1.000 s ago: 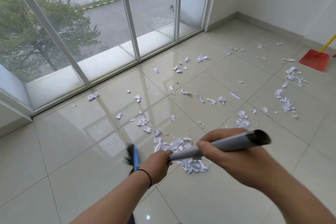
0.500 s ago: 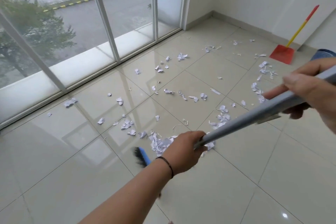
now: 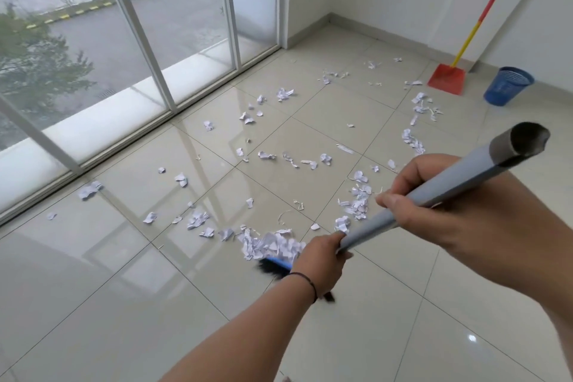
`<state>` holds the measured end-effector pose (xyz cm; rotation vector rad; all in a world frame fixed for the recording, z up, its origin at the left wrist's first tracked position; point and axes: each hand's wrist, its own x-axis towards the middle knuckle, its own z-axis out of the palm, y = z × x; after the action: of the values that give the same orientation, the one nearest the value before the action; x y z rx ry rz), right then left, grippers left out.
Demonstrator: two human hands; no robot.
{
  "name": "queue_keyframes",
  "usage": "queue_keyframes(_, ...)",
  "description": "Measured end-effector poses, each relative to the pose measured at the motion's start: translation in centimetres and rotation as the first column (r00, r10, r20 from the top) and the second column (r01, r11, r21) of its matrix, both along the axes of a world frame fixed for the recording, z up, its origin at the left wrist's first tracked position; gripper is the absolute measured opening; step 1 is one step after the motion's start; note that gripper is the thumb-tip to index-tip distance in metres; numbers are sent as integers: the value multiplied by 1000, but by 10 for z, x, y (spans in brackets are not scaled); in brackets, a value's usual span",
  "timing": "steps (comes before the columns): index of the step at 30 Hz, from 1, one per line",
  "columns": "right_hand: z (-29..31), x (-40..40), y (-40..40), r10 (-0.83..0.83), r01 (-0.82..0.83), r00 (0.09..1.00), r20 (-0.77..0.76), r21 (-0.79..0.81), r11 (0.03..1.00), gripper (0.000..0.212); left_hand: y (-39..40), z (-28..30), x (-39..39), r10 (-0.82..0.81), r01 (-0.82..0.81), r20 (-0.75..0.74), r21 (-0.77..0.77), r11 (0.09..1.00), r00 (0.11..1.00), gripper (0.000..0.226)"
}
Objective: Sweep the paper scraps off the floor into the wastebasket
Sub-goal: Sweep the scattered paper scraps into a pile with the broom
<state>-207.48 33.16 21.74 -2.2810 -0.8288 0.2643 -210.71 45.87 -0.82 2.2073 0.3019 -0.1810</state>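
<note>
The person is gripping the grey broom handle with both hands: the left hand is wrapping its fingers round the lower part, the right hand is curling round the handle higher up, near its open end. The blue broom head is resting at the near edge of a pile of paper scraps, just beside the left hand. What could go wrong: the light scraps are likely to flutter or slip past the bristles if the stroke is too fast, and the loose pieces are lying spread widely over the floor, so some may be missed near the window. The blue wastebasket is standing well apart from both hands, by the far wall beside the red dustpan, so the pile is facing a long push.
</note>
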Motion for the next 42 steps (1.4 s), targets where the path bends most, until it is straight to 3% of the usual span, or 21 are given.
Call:
queue_keyframes(3,10,-2,-10,-23,25,997,71,-24,999,14,-10,18,15,-25,25,56,5,1000,998,9)
queue_keyframes(5,19,7,-23,-158,159,979,131,6,987,16,-16,33,19,-56,51,144,38,998,988,11)
queue_keyframes(7,30,19,-41,-289,285,951,106,51,957,12,-20,45,16,-81,63,229,84,994,970,11)
queue_keyframes(10,38,20,-56,-294,291,955,48,58,955,14,-17,43,2,-106,69,266,143,987,958,9)
queue_keyframes(14,9,-5,-35,-226,245,964,-139,138,960,27,11,8,-21,-93,80,53,211,974,994,8)
queue_keyframes(17,-29,-19,-12,-192,233,941,-278,123,965,20,35,-18,-29,-93,130,-142,275,953,985,3)
queue_keyframes(23,-35,-12,1,-205,244,952,-228,159,957,24,37,-14,0,-129,166,-189,199,966,973,1)
queue_keyframes(29,4,-1,-8,-135,123,990,51,192,974,28,20,27,20,-135,128,28,171,977,990,5)
queue_keyframes(33,21,13,-9,-204,212,977,-55,272,939,65,37,47,5,-97,59,175,213,975,980,9)
queue_keyframes(35,17,8,4,-167,184,983,-81,303,935,60,58,44,-8,-36,-4,182,213,977,983,8)
queue_keyframes(38,-4,-7,47,-101,147,985,-143,355,923,33,101,27,-31,138,-168,134,246,954,981,12)
queue_keyframes(42,-55,-35,114,-4,110,948,-319,314,943,10,157,-10,-62,270,-238,-85,270,933,959,17)
